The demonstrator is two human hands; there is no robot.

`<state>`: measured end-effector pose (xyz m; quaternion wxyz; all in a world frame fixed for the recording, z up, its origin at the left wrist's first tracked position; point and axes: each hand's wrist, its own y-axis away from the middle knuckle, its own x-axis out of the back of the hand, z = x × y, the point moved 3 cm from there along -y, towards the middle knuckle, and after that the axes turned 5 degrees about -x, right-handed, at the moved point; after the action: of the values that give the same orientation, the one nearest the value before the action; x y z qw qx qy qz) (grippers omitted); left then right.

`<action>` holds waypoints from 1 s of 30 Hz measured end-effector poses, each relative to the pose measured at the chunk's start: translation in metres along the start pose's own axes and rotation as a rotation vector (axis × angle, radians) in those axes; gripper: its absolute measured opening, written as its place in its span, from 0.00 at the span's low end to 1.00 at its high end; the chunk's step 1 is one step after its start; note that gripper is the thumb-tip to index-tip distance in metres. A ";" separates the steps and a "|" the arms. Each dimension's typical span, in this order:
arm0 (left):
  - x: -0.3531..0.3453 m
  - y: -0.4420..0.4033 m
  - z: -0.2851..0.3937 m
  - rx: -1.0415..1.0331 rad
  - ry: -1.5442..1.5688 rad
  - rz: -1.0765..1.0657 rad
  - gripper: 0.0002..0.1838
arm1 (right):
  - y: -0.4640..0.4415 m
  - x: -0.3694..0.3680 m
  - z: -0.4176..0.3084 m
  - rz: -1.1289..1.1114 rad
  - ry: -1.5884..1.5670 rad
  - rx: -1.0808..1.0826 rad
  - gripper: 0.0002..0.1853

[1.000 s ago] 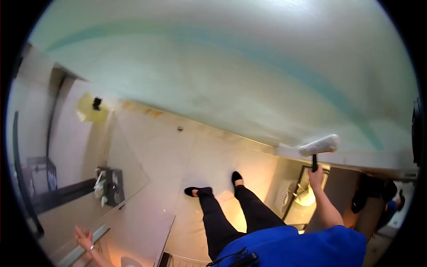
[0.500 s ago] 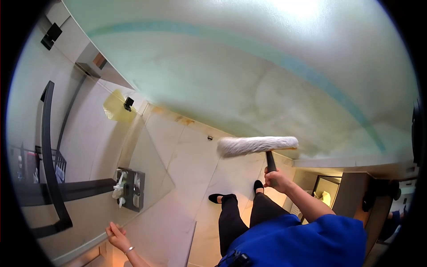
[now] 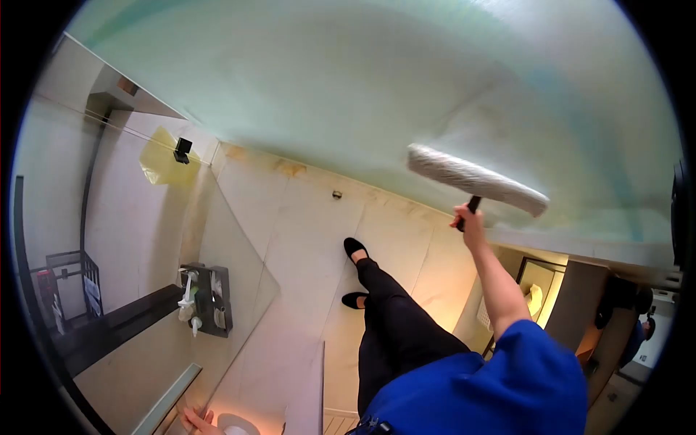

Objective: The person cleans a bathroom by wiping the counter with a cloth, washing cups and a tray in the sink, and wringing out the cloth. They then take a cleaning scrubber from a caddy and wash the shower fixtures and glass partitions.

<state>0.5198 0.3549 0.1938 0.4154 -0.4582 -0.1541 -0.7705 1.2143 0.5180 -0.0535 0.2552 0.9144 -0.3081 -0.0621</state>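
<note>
My right hand is wrapped round the black handle of a window washer with a long, fluffy white sleeve. The sleeve tilts down to the right and lies over the lower part of a large greenish glass panel, apparently against it. A faint blue-green curved band shows on the panel. Low on the left, my left hand is partly cut off by the frame's bottom, its fingers stretched and somewhat apart, beside the edge of a clear glass door. Nothing shows in it.
Behind the clear glass stands a dark caddy with bottles. A yellow bag lies near a black hinge. Pale tiles with a small drain cover the floor. At the right is a dark cabinet.
My right hand has raised the washer up and right, tilting its right end down. My left hand has dropped toward the bottom edge. My feet have shifted, and the view has moved.
</note>
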 end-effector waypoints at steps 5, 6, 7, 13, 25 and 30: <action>0.010 0.003 0.010 0.012 0.066 -0.042 0.16 | -0.009 -0.058 0.137 0.307 -0.130 -1.045 0.13; 0.008 0.004 0.019 0.105 0.090 -0.090 0.17 | 0.009 -0.072 0.137 0.284 -0.104 -1.074 0.13; 0.002 -0.002 0.014 0.112 0.097 -0.066 0.17 | 0.020 -0.089 0.147 0.105 -0.096 -1.141 0.13; 0.007 0.014 0.027 0.152 0.145 -0.045 0.14 | 0.091 -0.191 0.093 -0.623 -0.295 -1.286 0.06; 0.018 0.016 0.021 0.554 0.240 -0.215 0.20 | 0.063 -0.376 0.093 -0.989 0.666 -0.940 0.13; 0.030 0.027 0.011 0.694 0.295 -0.246 0.24 | 0.017 -0.405 0.155 -0.791 1.078 -0.384 0.16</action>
<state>0.5400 0.3303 0.2211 0.4680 -0.1531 -0.3975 -0.7743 0.8382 0.6806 -0.1963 0.4880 0.7998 0.2347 0.2590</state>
